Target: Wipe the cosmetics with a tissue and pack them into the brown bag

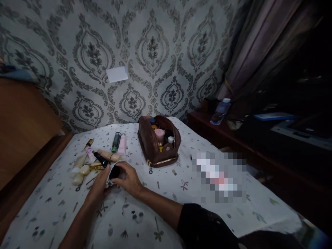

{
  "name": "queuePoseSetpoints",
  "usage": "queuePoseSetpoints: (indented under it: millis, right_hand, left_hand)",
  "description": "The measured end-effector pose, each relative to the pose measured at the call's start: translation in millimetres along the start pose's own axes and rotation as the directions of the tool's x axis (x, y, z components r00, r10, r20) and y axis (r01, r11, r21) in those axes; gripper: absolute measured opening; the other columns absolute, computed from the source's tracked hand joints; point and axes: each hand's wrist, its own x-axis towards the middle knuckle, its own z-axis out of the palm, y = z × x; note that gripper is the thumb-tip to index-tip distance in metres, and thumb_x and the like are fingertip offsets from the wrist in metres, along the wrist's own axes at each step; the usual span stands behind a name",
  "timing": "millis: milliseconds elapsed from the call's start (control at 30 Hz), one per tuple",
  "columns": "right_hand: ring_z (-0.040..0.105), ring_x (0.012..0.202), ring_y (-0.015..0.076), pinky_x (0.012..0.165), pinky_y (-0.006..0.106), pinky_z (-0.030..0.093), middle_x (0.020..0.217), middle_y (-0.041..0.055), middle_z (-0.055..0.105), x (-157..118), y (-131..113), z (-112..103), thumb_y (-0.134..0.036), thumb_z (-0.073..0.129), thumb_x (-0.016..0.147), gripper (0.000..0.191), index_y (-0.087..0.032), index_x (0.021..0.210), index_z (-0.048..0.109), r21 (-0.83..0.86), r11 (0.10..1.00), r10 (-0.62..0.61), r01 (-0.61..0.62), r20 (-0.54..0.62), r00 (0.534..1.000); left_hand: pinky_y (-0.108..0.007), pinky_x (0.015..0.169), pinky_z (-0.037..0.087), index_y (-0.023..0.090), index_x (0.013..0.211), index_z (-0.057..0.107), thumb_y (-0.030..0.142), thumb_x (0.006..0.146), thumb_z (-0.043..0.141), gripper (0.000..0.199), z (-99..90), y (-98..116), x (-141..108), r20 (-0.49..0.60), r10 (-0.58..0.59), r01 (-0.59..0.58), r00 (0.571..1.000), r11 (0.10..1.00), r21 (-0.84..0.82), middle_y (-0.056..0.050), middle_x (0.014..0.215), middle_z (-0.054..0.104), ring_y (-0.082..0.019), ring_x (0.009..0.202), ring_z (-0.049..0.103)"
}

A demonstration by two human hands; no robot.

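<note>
right hand (130, 178) and left hand (101, 178) held black item (114, 172); i saw brown bag (146, 138) beyond, rightward, nearer right hand; item's long axis unclear.

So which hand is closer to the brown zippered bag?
Right. The right hand is left of the brown zippered bag and nearer the camera; the left hand is even farther left.

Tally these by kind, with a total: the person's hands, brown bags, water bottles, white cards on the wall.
Hands: 2 (left hand, right hand)
Brown bag: 1
Water bottle: 1
White card: 1
Total: 5
</note>
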Motion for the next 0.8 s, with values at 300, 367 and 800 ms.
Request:
queuePoseSetpoints:
  millis: [300,367,800]
  right_hand:
    - [0.06,0.087,0.018,0.077,0.03,0.051,0.095,0.0021,0.061,-3.3,-3.6,-2.3,-0.031,0.088,0.063,0.053,-0.023,0.112,0.069,-0.118,0.991,-0.049,0.057,0.067,0.997]
    - [0.06,0.089,0.0184,0.08,0.03,0.051,0.097,0.0022,0.061,-3.3,-6.4,-3.6,-0.029,0.086,0.066,0.05,-0.023,0.112,0.067,-0.153,0.985,-0.069,0.081,0.081,0.994]
    - [0.059,0.079,0.0172,0.07,0.029,0.051,0.096,0.0052,0.065,3.1,-16.1,-12.8,-0.036,0.074,0.079,0.037,-0.021,0.112,0.066,-0.127,0.989,-0.055,0.077,0.169,0.984]
  left_hand:
    - [-0.013,0.033,0.013,0.019,0.074,0.048,0.085,0.057,0.063,0.069,1.0,6.6,-1.1,0.182,-0.349,0.391,0.919,0.864,-0.318,0.009,0.044,0.044,-0.004,0.032,0.035]
    - [-0.012,0.033,0.013,0.019,0.073,0.047,0.084,0.055,0.066,0.069,3.0,6.7,-0.9,0.157,-0.33,0.365,0.931,0.856,-0.367,0.01,0.046,0.042,-0.003,0.033,0.034]
    - [-0.016,0.035,0.012,0.019,0.068,0.046,0.088,0.067,0.049,0.069,6.4,-3.3,4.8,0.212,-0.232,0.304,0.949,0.845,-0.44,0.008,0.05,0.039,-0.003,0.035,0.03]
